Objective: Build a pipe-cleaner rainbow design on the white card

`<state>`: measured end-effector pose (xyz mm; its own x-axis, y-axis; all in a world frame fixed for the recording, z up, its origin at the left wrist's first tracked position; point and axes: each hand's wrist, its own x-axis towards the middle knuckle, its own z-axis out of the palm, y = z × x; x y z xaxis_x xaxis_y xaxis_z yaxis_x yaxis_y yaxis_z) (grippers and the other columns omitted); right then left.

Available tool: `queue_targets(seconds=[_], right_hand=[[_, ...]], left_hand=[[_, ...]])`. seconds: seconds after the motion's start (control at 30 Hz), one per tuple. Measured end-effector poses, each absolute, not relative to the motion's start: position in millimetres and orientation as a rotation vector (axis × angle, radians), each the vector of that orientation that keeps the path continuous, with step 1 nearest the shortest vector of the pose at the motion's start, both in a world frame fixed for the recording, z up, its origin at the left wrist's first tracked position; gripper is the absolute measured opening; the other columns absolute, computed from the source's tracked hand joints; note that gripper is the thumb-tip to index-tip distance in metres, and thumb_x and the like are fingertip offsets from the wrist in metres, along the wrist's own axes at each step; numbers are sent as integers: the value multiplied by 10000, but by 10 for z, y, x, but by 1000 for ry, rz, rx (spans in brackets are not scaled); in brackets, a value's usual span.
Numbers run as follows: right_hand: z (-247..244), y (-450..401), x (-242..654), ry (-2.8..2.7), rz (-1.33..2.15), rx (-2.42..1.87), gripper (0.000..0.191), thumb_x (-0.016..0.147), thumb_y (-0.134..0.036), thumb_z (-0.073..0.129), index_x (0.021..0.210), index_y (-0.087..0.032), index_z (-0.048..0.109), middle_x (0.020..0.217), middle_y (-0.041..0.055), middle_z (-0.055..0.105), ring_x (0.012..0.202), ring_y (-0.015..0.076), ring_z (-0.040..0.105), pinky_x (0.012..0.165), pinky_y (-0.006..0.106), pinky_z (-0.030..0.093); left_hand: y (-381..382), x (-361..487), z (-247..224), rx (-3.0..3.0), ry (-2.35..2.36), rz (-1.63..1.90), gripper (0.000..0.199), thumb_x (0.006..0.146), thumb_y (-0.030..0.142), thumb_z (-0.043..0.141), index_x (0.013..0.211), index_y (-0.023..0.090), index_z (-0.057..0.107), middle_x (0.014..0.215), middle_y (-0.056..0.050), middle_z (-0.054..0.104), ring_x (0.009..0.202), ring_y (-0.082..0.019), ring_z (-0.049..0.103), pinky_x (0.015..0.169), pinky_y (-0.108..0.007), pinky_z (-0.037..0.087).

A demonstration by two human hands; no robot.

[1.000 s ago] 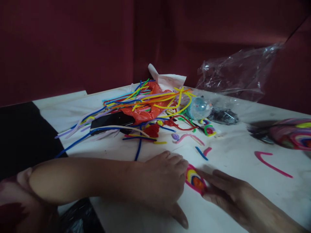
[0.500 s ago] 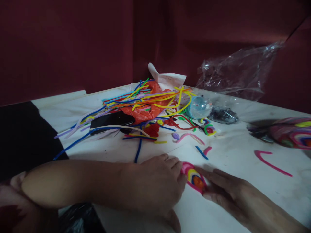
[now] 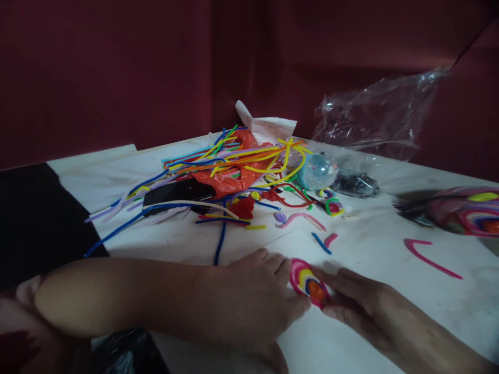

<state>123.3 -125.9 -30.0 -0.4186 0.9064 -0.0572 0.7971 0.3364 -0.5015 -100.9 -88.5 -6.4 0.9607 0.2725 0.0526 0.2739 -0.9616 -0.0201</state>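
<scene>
Left hand (image 3: 259,298) and right hand (image 3: 351,301) flat on table (image 3: 390,322), fingers pinching small coil (image 3: 307,283) from both sides, keeping it wound tight.

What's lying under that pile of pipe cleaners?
Under the pipe cleaners show an orange plastic bag and a black flat object; anything beneath those is covered.

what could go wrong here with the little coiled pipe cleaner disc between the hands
The coiled disc is pinched flat only by fingertips of the left hand and right hand; it may spring loose. The left forearm lies near the pipe cleaner pile and could drag strands off the table.
</scene>
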Motion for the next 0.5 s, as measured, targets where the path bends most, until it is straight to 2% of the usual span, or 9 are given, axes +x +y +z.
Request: queue_targets(seconds=[0.17, 0.5], right_hand=[[-283, -1258, 1215, -2301, 781, -1560, 345, 856, -304, 451, 1200, -301, 475, 1034, -15, 510, 913, 158, 505, 766, 211, 440], [-288, -1260, 1204, -2283, 808, -1584, 315, 848, -292, 467, 1160, -308, 507, 1011, -24, 520, 875, 154, 511, 758, 206, 417]], left_hand=[[-890, -1013, -76, -3083, -431, -85, 667, 645, 618, 525, 1121, 154, 471, 1173, -177, 462, 1043, -314, 432, 848, -429, 332], [-890, -1033, -1, -3140, -419, -95, 637, 676, 584, 521, 1154, 170, 447, 1187, -165, 458, 1064, -307, 415, 861, -421, 322]])
